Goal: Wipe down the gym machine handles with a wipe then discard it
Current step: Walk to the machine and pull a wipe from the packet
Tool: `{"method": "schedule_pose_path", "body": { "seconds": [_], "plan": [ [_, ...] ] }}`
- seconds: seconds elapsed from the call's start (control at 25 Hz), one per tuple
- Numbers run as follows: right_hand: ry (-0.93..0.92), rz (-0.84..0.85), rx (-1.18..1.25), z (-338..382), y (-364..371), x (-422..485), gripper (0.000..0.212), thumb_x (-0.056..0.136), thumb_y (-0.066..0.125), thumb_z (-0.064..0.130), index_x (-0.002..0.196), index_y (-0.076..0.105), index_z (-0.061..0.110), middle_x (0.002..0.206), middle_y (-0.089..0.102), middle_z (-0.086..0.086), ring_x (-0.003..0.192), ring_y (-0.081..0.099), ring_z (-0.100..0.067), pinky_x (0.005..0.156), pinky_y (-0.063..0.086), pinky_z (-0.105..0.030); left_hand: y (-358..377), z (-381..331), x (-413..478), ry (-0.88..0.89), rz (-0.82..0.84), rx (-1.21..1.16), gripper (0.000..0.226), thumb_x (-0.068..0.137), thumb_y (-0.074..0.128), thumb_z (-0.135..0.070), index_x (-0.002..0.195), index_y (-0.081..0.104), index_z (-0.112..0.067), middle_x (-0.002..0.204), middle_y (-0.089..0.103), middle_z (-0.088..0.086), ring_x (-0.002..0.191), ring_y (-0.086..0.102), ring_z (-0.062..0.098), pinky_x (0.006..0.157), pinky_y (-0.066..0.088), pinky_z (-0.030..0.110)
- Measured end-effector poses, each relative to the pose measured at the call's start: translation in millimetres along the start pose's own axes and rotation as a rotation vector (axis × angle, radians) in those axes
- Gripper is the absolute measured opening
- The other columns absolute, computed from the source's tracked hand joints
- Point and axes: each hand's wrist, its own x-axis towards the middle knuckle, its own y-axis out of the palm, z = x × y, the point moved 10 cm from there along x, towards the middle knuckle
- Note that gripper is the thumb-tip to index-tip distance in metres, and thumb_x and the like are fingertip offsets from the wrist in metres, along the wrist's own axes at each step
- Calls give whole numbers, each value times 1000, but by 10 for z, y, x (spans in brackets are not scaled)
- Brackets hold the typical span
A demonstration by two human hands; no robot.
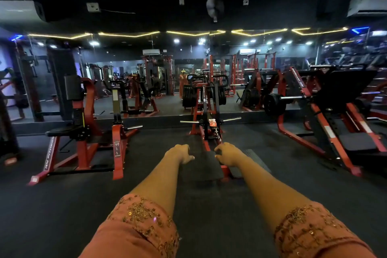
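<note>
A red and black row machine [206,130] stands straight ahead on the dark floor, with a black foot pad [204,165] at its near end and chrome side bars. A small red and white wipe packet [212,122] sits on the machine's frame. Both my arms stretch forward over the pad. My left hand [181,153] hangs with loosely curled fingers and holds nothing. My right hand [226,154] is also loosely curled and empty. Both hands are well short of the packet. The machine's grip handles are not clearly visible.
A red seated machine [83,132] stands to the left and a red leg press [326,115] with a black plate to the right. A wall mirror [167,81] runs behind the machines. Dark rubber floor [209,205] lies between me and the row machine.
</note>
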Motion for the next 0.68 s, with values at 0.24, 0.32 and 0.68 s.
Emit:
{"method": "schedule_pose_path", "body": {
  "seconds": [0.24, 0.32, 0.68],
  "plan": [
    [-27, 42, -3, 64, 264, 1116, 44, 94, 48, 25, 135, 41, 12, 138, 37, -12, 125, 40, -28, 106, 35, -38, -3, 421, 895, -43, 29, 4, 53, 93, 50, -34, 139, 35, -11, 140, 42, 14, 127, 43, 28, 105, 37, 40],
    [-36, 47, -8, 93, 265, 1533, 44, 94, 47, 25, 136, 40, 12, 138, 37, -12, 125, 41, -29, 106, 35, -39, -110, 549, 1249, -51, 17, 10, 54, 93, 50, -35, 139, 35, -11, 141, 42, 14, 127, 43, 29, 106, 37, 40],
    [-92, 44, 23, 125, 400, 3638, 43, 94, 47, 25, 134, 42, 12, 138, 36, -12, 126, 40, -29, 108, 32, -38, -414, 1346, 2979, -137, -22, -4, 55, 93, 51, -34, 140, 33, -13, 141, 41, 13, 127, 43, 28, 106, 37, 41]
  ]
}}
